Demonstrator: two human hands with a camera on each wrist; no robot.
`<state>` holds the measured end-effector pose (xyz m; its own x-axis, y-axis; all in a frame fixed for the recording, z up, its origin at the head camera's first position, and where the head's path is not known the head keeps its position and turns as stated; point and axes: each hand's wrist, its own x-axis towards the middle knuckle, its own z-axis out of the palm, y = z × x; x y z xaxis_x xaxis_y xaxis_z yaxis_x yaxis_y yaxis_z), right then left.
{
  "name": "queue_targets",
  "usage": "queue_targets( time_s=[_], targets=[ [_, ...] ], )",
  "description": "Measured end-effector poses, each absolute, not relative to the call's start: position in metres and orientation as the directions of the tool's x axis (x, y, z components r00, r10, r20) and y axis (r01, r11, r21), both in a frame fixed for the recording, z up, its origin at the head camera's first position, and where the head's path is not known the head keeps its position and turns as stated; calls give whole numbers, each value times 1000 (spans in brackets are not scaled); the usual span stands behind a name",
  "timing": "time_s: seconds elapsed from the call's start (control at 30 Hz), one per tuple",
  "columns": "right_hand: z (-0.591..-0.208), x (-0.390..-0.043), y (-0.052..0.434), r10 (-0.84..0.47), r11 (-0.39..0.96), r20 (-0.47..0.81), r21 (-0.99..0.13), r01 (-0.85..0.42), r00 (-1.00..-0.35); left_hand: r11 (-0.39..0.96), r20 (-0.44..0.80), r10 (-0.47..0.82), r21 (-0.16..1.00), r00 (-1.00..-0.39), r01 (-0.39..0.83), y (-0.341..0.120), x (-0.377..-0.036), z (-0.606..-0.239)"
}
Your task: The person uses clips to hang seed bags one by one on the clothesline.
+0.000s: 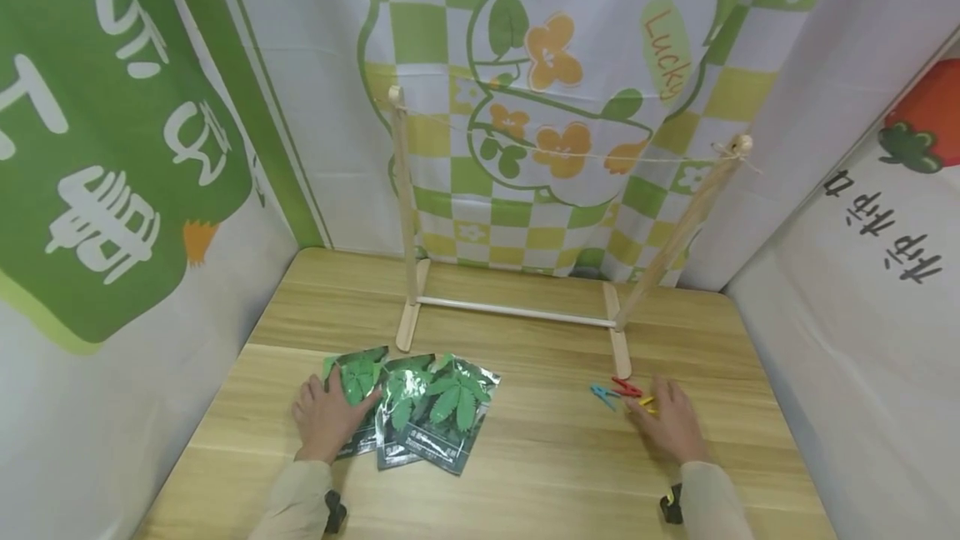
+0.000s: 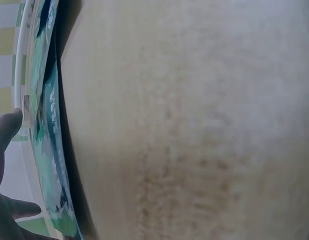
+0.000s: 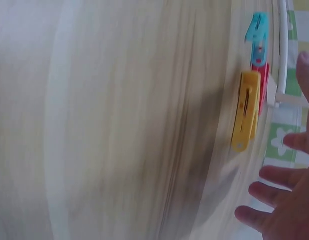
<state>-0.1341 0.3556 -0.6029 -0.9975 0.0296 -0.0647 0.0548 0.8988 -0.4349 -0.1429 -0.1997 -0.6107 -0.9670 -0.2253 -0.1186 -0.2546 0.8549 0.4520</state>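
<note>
Three shiny green packets printed with leaves lie overlapping on the table: a left packet (image 1: pixel 362 382), a middle packet (image 1: pixel 397 440) and a right packet (image 1: pixel 455 411). My left hand (image 1: pixel 330 419) is at the left packet, thumb and fingers spread apart. In the left wrist view the packets (image 2: pixel 52 150) appear edge-on beside that hand. Over on the right, my right hand (image 1: pixel 670 423) reaches beside a yellow clothespin (image 3: pixel 246 111), its fingers extended and apart. A blue clothespin (image 1: pixel 603 395) and a red clothespin (image 1: pixel 627 387) lie close by.
Behind these stands a wooden frame with a left post (image 1: pixel 406 198), a right post (image 1: pixel 678 232) and a thin string (image 1: pixel 600 156) tied between their tops. A white rod (image 1: pixel 517 312) joins its feet low down. Printed cloth (image 1: pixel 420 32) hangs behind the wooden table (image 1: pixel 540 457).
</note>
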Motion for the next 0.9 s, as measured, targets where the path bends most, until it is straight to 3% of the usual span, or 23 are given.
queue_targets(
  time_s=[0.47, 0.9],
  targets=[
    [-607, -130, 367, 19, 892, -218, -437, 115, -976, 880, -100, -232, 401, -967, -253, -200, -140, -617],
    [-617, -135, 374, 8, 915, -87, -401, 43, -996, 880, -104, -267, 380, -958, -286, -197, -143, -610]
  ],
)
